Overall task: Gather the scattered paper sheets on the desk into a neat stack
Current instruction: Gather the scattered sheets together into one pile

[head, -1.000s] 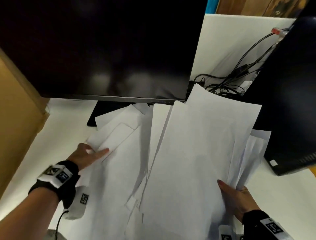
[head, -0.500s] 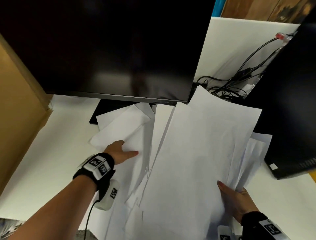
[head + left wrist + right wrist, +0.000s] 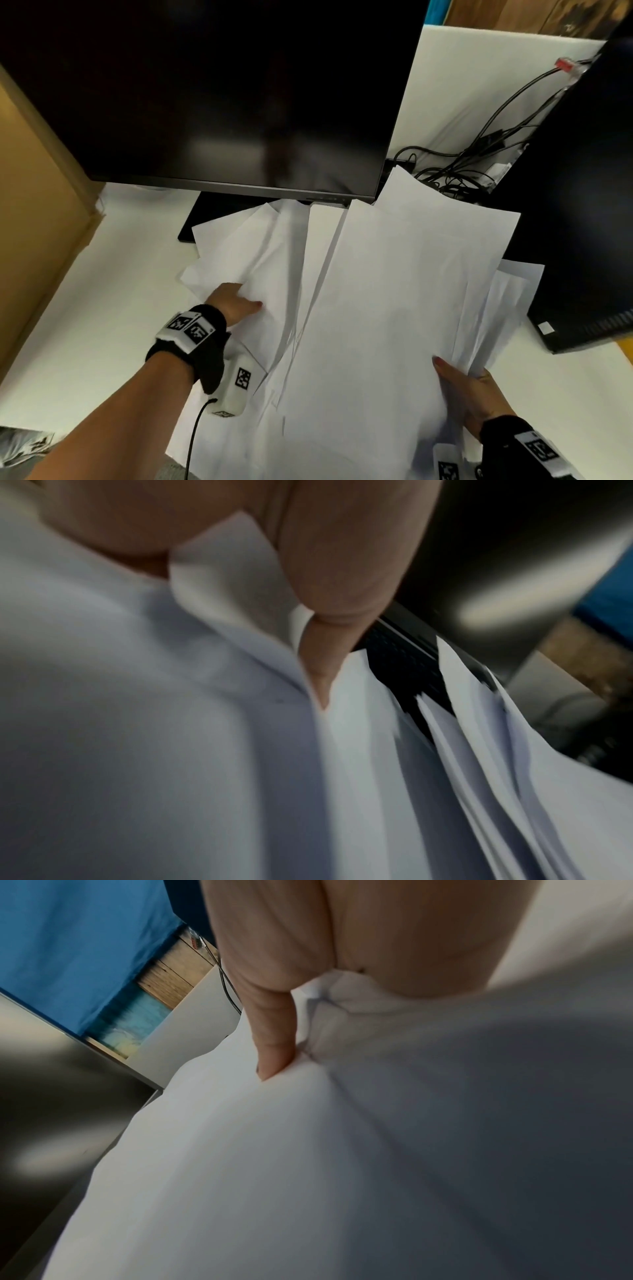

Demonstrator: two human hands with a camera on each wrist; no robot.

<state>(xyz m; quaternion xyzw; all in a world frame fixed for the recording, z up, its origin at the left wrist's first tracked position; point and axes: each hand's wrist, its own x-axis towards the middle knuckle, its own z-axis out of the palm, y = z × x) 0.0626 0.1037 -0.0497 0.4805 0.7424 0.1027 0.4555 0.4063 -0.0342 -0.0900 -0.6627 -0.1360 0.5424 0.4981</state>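
Hands: two, left hand (image 3: 233, 303), right hand (image 3: 469, 394), gripping paper sheets (image 3: 394, 308); monitors (image 3: 222, 96): two.

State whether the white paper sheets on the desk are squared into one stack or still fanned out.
Fanned out. The white paper sheets overlap at differing angles, with corners poking out near the left hand and right hand.

Plain white paper sheets (image 3: 394, 291) on a white desk (image 3: 102, 291); black monitor screen (image 3: 222, 85); black wrist bands (image 3: 202, 356) (white tags with black square codes); tan cardboard panel (image 3: 30, 171).
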